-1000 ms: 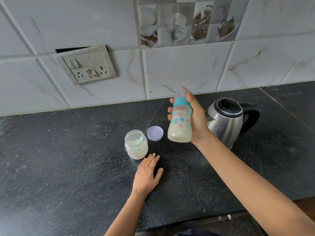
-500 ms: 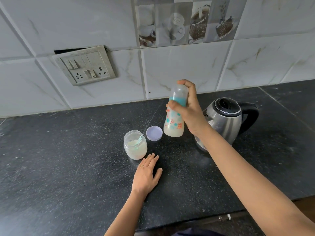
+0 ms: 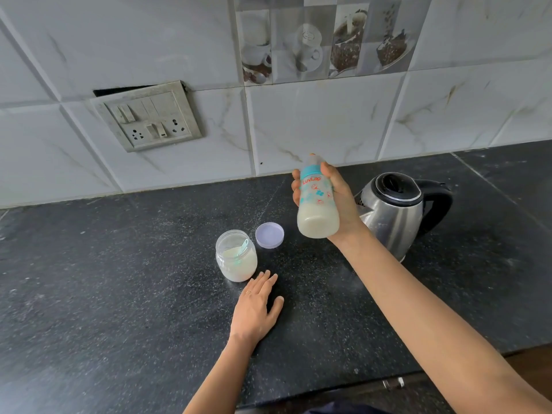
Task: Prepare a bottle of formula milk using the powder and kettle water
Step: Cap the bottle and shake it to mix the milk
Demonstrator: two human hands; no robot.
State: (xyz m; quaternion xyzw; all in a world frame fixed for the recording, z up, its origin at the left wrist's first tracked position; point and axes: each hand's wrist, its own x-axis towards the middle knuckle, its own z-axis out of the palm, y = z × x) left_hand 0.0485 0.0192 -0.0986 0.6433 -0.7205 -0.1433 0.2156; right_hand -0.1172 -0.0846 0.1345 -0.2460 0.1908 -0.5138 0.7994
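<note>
A capped baby bottle point(image 3: 317, 204) with a teal collar and milky liquid in its lower part is held in the air above the black counter point(image 3: 119, 294), nearly upright. My right hand point(image 3: 340, 198) is wrapped around it from behind. My left hand point(image 3: 257, 309) lies flat on the counter with fingers apart, just in front of an open clear jar of white powder point(image 3: 236, 255) with a teal scoop inside. The jar's lilac lid point(image 3: 269, 235) lies beside it. A steel kettle point(image 3: 394, 213) with a black lid and handle stands to the right, behind my right wrist.
A tiled wall rises behind the counter, with a switch and socket plate point(image 3: 149, 118) at the left. The counter's front edge runs along the bottom right, with a drawer handle point(image 3: 392, 383) below it.
My right hand turned with the bottle: half a second ago its back faced me and the bottle sat lower. Now the bottle faces me again. My left hand stayed put.
</note>
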